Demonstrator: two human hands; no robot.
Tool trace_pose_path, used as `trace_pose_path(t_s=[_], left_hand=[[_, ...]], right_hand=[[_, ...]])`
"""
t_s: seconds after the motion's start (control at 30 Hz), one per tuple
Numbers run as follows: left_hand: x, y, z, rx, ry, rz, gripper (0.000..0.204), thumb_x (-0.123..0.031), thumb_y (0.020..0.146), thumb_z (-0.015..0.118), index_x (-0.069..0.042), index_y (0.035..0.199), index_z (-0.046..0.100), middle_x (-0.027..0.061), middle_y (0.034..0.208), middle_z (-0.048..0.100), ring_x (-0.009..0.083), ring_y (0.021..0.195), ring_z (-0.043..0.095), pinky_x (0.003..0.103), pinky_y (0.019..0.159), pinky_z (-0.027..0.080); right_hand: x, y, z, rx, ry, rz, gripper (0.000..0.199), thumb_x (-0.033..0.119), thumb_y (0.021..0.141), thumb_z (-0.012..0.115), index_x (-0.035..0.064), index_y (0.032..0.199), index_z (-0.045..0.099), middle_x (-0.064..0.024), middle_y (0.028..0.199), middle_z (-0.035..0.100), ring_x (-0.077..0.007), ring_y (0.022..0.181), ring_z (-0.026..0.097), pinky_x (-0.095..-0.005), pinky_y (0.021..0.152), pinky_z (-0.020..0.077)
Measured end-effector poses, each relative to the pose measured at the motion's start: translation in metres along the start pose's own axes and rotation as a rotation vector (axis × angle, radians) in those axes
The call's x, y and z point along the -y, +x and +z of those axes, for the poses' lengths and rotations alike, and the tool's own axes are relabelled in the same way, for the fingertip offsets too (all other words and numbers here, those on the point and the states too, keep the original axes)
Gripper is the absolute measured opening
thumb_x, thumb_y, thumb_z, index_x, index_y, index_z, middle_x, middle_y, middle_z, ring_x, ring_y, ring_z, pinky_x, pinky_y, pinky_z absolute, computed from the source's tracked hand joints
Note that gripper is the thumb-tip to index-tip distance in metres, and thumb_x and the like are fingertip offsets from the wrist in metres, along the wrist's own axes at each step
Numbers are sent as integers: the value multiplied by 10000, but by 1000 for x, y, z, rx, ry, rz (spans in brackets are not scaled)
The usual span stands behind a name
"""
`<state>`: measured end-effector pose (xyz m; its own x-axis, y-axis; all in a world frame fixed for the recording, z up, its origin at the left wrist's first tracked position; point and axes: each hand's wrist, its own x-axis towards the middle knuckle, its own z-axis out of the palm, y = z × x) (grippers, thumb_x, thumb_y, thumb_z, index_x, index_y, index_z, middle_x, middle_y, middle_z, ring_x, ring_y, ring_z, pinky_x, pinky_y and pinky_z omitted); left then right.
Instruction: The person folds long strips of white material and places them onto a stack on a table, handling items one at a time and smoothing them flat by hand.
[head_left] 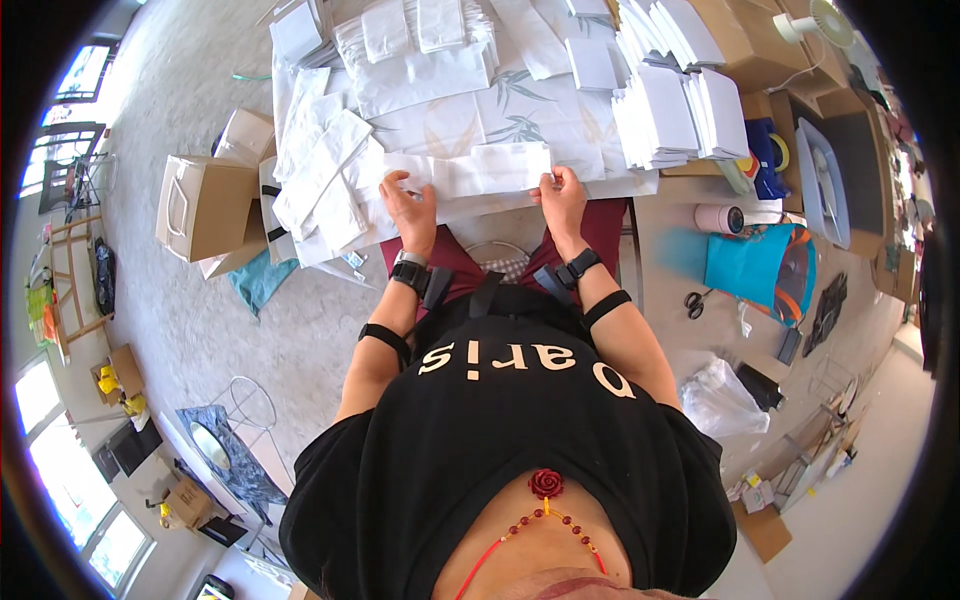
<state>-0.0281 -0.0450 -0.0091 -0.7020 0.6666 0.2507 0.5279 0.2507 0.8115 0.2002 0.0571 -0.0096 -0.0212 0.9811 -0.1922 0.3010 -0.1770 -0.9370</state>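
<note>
A long white folded strip (470, 172) of thin, slightly see-through material lies across the near side of the table in front of me. My right hand (564, 205) pinches its right end between thumb and fingers. At the strip's left end, my left hand (409, 212) rests at the near edge, thumb and fingers apart and loosely curved. Left of that hand, loose white flat pieces (335, 185) overlap in a heap. Farther back lies a pile of flat white pieces (425, 75). Stacks of white folded packets (665, 115) stand on the right side.
The table has a leaf-patterned cloth (520, 128). Cardboard boxes (215, 205) stand at its left. To the right are a blue tape dispenser (768, 160), a pink cylinder (718, 219), a turquoise bag (755, 268), and scissors (695, 304) on the floor. A small fan (825, 22) sits far right.
</note>
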Motion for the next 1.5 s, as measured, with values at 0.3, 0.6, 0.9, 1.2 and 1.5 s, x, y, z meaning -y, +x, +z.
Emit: trace_pose_path(t_s=[0.3,0.6,0.9,1.2,1.5], left_hand=[[1,18,-4,-70,5,9,454,19,756,739,-22,1155,525,151,1113,549,334,1032,541,385,804,487],[5,17,-6,-6,59,-6,461,-28,777,762,-33,1176,531,142,1166,546,301,1080,552,368,821,519],[1,16,-5,-25,10,-5,454,20,755,743,-21,1155,532,160,1144,555,335,1055,546,386,811,526],[-18,11,-8,-203,233,71,534,35,740,752,-36,1221,532,240,1344,436,399,1273,451,480,1061,410],[-65,3,38,327,-160,256,298,56,875,627,-23,1163,633,199,1196,580,403,1131,569,445,976,475]], right_hand=[[-4,3,2,-88,-307,-180,203,186,886,714,23,1002,677,-131,894,733,-324,868,705,-417,792,536],[4,1,0,-96,-378,-175,255,196,879,738,64,1071,634,-95,856,715,-326,828,693,-445,751,524],[4,3,0,-94,-367,-157,256,197,873,741,70,1065,629,-88,857,712,-321,835,692,-446,754,525],[1,1,-4,-111,-372,-186,263,216,882,740,69,1067,625,-79,865,702,-308,839,687,-438,762,524],[-14,29,-48,-350,-638,-294,308,226,901,724,46,1118,603,-172,1104,597,-353,1049,600,-451,873,504]])
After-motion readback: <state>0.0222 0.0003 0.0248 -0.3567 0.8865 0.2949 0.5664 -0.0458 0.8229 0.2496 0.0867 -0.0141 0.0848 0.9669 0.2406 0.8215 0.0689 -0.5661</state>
